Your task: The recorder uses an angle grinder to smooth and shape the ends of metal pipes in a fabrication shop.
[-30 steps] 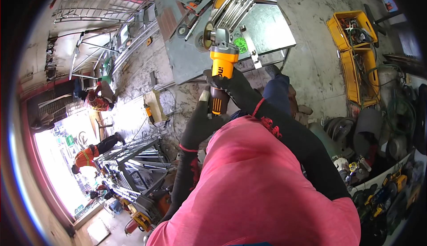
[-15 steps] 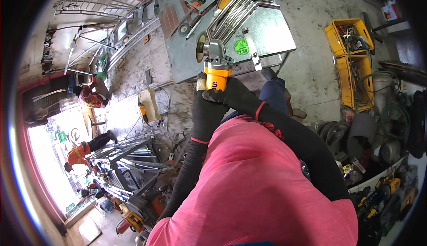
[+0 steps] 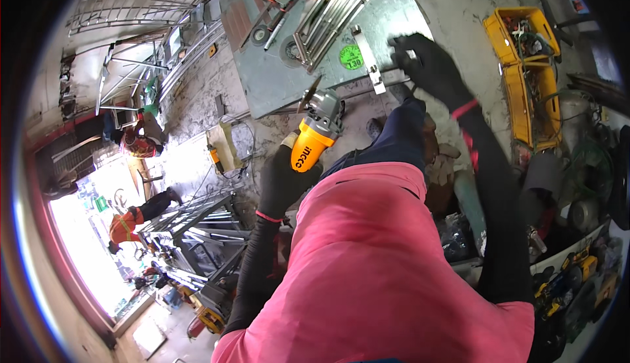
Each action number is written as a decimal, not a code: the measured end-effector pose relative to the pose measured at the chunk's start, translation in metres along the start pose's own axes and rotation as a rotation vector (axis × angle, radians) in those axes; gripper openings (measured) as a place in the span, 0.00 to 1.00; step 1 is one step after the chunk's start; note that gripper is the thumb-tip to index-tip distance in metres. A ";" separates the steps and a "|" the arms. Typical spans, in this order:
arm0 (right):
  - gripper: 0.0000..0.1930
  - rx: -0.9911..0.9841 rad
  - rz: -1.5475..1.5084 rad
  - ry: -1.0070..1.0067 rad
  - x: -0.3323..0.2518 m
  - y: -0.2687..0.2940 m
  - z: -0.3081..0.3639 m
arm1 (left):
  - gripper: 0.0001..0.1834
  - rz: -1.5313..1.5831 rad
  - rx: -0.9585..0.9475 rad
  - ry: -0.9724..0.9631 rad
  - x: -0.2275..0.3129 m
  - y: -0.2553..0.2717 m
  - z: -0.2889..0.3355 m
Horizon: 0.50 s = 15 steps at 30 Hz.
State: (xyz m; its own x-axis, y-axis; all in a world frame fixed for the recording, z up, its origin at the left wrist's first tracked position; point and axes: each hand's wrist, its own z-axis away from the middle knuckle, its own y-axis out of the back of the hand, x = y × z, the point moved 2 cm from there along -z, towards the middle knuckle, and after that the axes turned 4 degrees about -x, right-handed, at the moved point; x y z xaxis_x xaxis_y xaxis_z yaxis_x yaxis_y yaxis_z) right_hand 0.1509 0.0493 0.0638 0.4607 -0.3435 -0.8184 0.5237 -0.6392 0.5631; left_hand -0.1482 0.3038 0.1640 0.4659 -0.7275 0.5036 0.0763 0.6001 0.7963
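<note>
My left hand (image 3: 285,174), in a dark glove, is closed round the yellow body of an angle grinder (image 3: 312,145). The grinder's grey head and thin disc point up toward the near edge of the metal-topped table (image 3: 262,94). Raised over the table's right side is my gloved right hand (image 3: 426,67), its fingers loosely apart, and I see nothing held in it. Left of that hand, a short silver metal bar (image 3: 369,61) lies beside a round green disc (image 3: 351,57). Several silver tube pieces (image 3: 338,15) are stacked farther back on the table.
A carpenter's square, another disc (image 3: 260,35) and hand tools lie at the table's far left. Yellow crates (image 3: 525,100) with cables stand on the right. At left, metal frames (image 3: 190,238) fill the floor, and two people (image 3: 125,225) are near the bright doorway.
My right hand has let go of the grinder and swung right, over the table's side. The grinder, now in my left hand alone, has come down nearer to me and tilted.
</note>
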 end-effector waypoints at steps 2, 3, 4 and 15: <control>0.22 0.092 0.311 0.328 0.016 0.002 -0.035 | 0.35 -0.128 -0.065 -0.049 0.001 -0.001 -0.004; 0.24 0.037 0.363 0.422 0.025 -0.005 -0.050 | 0.38 -0.199 -0.125 -0.031 0.008 0.002 -0.007; 0.28 -0.083 0.447 0.386 0.032 -0.014 -0.061 | 0.38 -0.261 -0.177 -0.038 0.008 0.002 -0.009; 0.20 -0.028 0.473 0.424 0.054 -0.039 -0.052 | 0.40 -0.397 -0.373 0.001 0.009 -0.005 -0.027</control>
State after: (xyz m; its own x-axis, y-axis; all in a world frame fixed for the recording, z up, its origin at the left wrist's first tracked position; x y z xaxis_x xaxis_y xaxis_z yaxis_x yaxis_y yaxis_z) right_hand 0.1920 0.0915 0.0039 0.8873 -0.2784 -0.3676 0.2106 -0.4646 0.8601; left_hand -0.1200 0.3032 0.1559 0.3390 -0.9218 0.1881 0.5540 0.3572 0.7519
